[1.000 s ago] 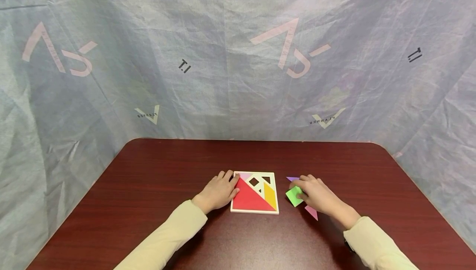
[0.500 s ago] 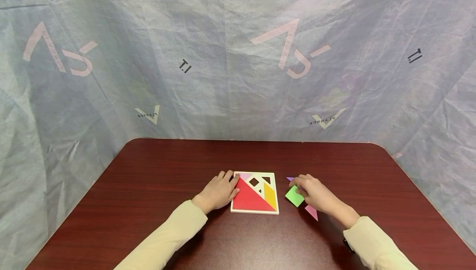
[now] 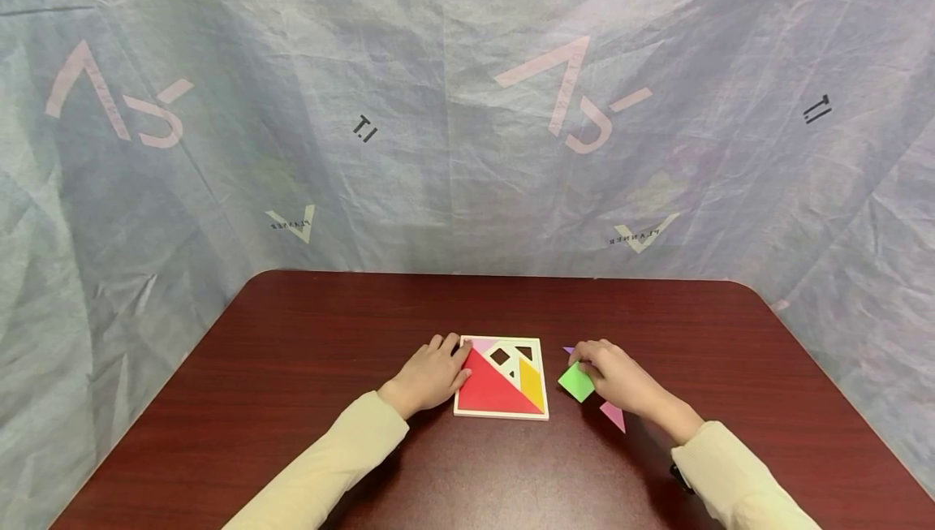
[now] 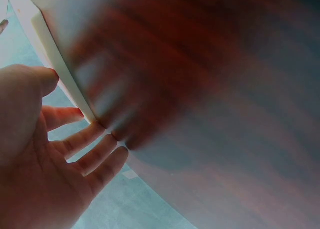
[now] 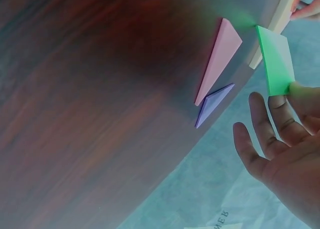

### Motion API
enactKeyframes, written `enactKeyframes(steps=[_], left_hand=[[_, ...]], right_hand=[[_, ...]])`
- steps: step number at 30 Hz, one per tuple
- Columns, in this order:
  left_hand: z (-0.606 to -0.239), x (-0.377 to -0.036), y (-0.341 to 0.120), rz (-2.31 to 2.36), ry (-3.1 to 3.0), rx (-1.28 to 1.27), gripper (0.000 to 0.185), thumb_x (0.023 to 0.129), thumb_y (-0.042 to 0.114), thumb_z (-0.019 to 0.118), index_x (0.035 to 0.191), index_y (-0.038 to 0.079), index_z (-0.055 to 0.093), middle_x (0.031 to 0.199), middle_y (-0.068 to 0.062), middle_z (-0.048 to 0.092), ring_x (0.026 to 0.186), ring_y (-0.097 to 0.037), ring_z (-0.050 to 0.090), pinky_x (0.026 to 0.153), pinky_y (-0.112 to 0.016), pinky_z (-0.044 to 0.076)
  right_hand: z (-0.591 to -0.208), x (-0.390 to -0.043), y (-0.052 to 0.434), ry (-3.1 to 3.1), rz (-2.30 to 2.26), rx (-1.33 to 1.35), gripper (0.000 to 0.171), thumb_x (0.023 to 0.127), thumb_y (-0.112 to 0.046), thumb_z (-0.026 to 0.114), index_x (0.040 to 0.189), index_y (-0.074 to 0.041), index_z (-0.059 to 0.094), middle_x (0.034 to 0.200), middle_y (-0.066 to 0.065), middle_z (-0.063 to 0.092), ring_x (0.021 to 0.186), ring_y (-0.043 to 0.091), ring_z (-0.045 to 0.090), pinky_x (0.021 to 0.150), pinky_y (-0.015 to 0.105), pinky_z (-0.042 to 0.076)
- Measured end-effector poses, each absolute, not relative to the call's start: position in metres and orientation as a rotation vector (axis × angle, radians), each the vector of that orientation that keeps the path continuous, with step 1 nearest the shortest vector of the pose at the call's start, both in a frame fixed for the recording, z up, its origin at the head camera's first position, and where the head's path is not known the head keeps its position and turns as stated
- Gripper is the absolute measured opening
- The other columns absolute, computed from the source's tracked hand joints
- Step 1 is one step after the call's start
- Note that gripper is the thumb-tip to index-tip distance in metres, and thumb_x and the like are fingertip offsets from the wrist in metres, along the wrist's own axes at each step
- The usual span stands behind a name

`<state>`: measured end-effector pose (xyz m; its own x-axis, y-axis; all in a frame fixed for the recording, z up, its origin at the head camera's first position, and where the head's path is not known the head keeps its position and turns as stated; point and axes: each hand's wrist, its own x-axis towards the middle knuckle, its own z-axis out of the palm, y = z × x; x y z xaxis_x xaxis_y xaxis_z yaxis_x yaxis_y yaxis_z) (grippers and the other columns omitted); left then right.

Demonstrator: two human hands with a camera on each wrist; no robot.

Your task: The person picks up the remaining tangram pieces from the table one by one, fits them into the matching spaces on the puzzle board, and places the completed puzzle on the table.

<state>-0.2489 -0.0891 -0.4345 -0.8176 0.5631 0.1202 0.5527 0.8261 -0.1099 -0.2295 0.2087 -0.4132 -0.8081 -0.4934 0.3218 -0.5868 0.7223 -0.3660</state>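
A white tangram board (image 3: 504, 415) lies on the table, holding a red triangle (image 3: 485, 388), a yellow parallelogram (image 3: 532, 385) and a light pink piece (image 3: 482, 345). Dark openings show among its white parts. At the board's left edge rests my left hand (image 3: 428, 376), its fingers fairly straight and the fingertips touching the side. To the right of the board, my right hand (image 3: 621, 377) pinches a green square tile (image 5: 276, 64) between thumb and fingers, raised off the table in the right wrist view. Under that hand lie a pink triangle (image 5: 220, 61) and a purple triangle (image 5: 214, 105), partly hidden in the head view.
The dark red wooden table (image 3: 351, 311) extends around the board on all sides. A grey printed cloth (image 3: 438, 189) hangs behind the table and along its sides. A dark band (image 3: 681, 479) shows at the right sleeve's cuff.
The green square has shifted slightly left and up in the right hand's pinch. Less of the purple triangle shows now. The left hand and the board stay in place.
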Motion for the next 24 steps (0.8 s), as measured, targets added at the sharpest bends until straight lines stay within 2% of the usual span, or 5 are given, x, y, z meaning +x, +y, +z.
enactKeyframes(steps=[8, 24], left_hand=[[-0.432, -0.248, -0.089, 0.115, -2.858, -0.879, 0.045, 0.095, 0.034, 0.045, 0.131, 0.008, 0.048, 0.124, -0.013, 0.047, 0.106, -0.029, 0.048, 0.087, -0.038, 0.045], [-0.435, -0.249, -0.09, 0.118, -2.849, -0.886, 0.046, 0.095, 0.035, 0.045, 0.131, 0.008, 0.049, 0.124, -0.014, 0.047, 0.105, -0.028, 0.048, 0.085, -0.038, 0.046]], right_hand=[[-0.409, -0.231, 0.202, -2.73, 0.713, 0.828, 0.02, 0.081, 0.01, 0.055, 0.085, -0.007, 0.063, 0.086, 0.001, 0.064, 0.076, 0.013, 0.05, 0.061, 0.022, 0.042], [-0.411, -0.24, 0.185, -2.654, 0.684, 0.822, 0.019, 0.08, 0.009, 0.056, 0.083, -0.008, 0.063, 0.081, 0.0, 0.064, 0.075, 0.014, 0.051, 0.065, 0.025, 0.043]])
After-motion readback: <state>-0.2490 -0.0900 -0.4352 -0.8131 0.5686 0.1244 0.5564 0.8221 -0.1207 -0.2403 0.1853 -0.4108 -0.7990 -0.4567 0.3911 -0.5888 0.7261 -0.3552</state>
